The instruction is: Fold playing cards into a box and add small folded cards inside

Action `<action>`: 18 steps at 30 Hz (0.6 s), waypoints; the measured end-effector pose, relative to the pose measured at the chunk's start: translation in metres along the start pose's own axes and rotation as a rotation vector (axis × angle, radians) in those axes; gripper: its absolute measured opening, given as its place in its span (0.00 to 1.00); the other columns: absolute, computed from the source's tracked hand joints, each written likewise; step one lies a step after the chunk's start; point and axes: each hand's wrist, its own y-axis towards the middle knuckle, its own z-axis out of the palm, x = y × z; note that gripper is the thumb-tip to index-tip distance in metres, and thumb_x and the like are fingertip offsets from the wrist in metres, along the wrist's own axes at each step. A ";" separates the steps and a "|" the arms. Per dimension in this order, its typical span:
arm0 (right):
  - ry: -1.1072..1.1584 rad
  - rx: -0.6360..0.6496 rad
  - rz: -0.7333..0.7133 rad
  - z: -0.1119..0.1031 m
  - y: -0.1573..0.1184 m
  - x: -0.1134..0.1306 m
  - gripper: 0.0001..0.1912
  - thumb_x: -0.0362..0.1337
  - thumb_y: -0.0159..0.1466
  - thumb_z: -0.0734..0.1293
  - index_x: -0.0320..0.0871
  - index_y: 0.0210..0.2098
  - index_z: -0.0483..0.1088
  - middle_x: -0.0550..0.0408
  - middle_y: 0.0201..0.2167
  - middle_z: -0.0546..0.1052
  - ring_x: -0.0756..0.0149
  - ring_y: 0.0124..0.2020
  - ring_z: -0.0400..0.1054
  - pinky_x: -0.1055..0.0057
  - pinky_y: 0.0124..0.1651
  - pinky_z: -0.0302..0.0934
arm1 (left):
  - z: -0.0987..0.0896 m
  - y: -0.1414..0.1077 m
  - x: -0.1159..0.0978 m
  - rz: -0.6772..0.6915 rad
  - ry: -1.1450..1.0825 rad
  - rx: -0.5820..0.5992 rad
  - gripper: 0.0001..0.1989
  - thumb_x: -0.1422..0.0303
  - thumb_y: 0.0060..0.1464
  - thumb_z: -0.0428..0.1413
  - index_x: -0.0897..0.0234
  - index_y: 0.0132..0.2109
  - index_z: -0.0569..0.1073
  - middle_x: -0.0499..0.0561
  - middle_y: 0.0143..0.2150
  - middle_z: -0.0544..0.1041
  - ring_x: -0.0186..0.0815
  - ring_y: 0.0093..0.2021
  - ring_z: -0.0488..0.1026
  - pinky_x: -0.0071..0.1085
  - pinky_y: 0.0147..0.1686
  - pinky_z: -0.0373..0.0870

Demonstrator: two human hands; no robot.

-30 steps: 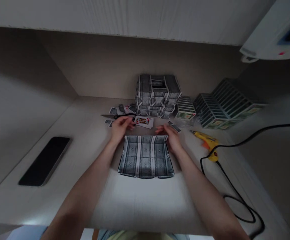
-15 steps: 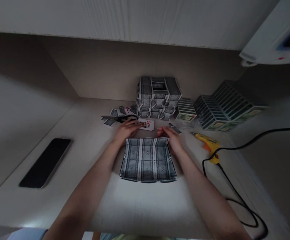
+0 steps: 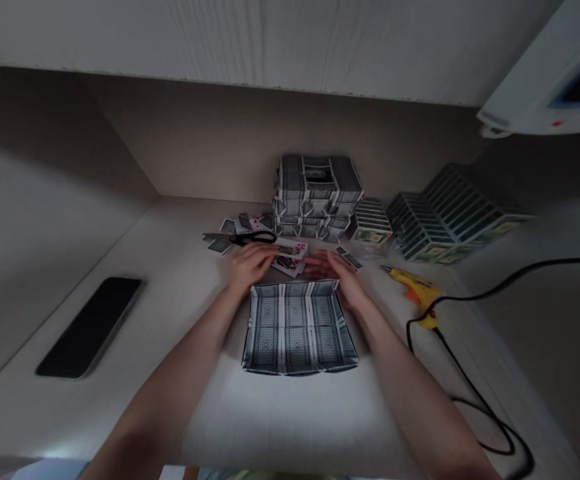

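Note:
My left hand [image 3: 251, 268] is closed on playing cards [image 3: 290, 265] behind the open box; a face card sticks out past its fingertips. The box [image 3: 297, 328], made of grey patterned cards, lies with its open side up between my forearms. My right hand [image 3: 331, 270] is at the box's back right corner, fingers apart and pointing toward the cards, with nothing seen in it. Black-handled scissors [image 3: 254, 237] rest on loose cards [image 3: 219, 246] just beyond my left hand.
A taller card-built box [image 3: 319, 190] stands at the back. Right of it are green-edged card structures [image 3: 430, 223]. A yellow glue gun [image 3: 419, 290] with a black cable lies at the right. A phone [image 3: 90, 327] lies at the left. A white device [image 3: 535, 87] hangs upper right.
A second face card now shows below the first, beside my left hand. The fingers of my right hand have spread. The open box has shifted slightly toward me and to the right.

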 end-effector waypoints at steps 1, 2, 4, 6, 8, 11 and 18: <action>0.015 0.041 0.021 0.000 0.000 0.001 0.22 0.55 0.56 0.62 0.50 0.43 0.69 0.53 0.41 0.77 0.60 0.39 0.72 0.59 0.43 0.66 | 0.001 0.000 -0.001 -0.007 -0.034 -0.004 0.09 0.67 0.54 0.51 0.59 0.37 0.76 0.50 0.38 0.79 0.33 0.43 0.74 0.33 0.47 0.68; 0.024 0.076 0.040 0.000 0.000 0.003 0.24 0.57 0.56 0.61 0.50 0.44 0.69 0.52 0.42 0.76 0.60 0.41 0.72 0.59 0.45 0.66 | 0.003 0.001 -0.002 -0.015 -0.068 -0.002 0.09 0.66 0.54 0.51 0.59 0.36 0.76 0.50 0.37 0.79 0.33 0.42 0.74 0.33 0.46 0.69; 0.024 0.124 0.074 -0.001 0.000 0.004 0.26 0.58 0.57 0.58 0.48 0.45 0.70 0.51 0.43 0.76 0.60 0.45 0.71 0.59 0.47 0.64 | 0.006 0.001 -0.004 -0.032 -0.133 0.022 0.09 0.64 0.53 0.52 0.59 0.35 0.77 0.51 0.37 0.79 0.34 0.41 0.75 0.33 0.45 0.70; 0.017 0.139 0.097 -0.002 0.001 0.004 0.26 0.58 0.58 0.58 0.46 0.43 0.71 0.50 0.43 0.76 0.60 0.47 0.69 0.59 0.49 0.64 | 0.008 0.001 -0.007 -0.046 -0.188 0.051 0.09 0.63 0.52 0.53 0.59 0.34 0.77 0.51 0.38 0.79 0.34 0.41 0.75 0.34 0.45 0.70; 0.029 0.118 0.094 -0.003 0.002 0.004 0.22 0.54 0.57 0.62 0.46 0.41 0.72 0.51 0.44 0.76 0.59 0.48 0.69 0.59 0.49 0.64 | 0.009 0.002 -0.010 -0.050 -0.238 0.059 0.08 0.62 0.51 0.54 0.58 0.34 0.77 0.50 0.38 0.79 0.35 0.41 0.75 0.35 0.46 0.69; 0.093 0.001 0.040 -0.005 0.005 0.001 0.14 0.47 0.53 0.68 0.45 0.35 0.73 0.51 0.42 0.77 0.58 0.46 0.70 0.59 0.48 0.65 | 0.007 0.004 -0.015 -0.128 -0.261 -0.043 0.09 0.61 0.50 0.56 0.60 0.33 0.77 0.51 0.37 0.79 0.35 0.41 0.74 0.35 0.46 0.69; 0.171 -0.264 -0.113 -0.007 0.014 -0.007 0.16 0.36 0.45 0.73 0.47 0.34 0.70 0.58 0.34 0.78 0.61 0.41 0.72 0.62 0.44 0.67 | -0.010 0.015 -0.029 -0.469 -0.464 0.118 0.16 0.58 0.53 0.51 0.65 0.31 0.75 0.50 0.28 0.77 0.32 0.30 0.73 0.28 0.35 0.69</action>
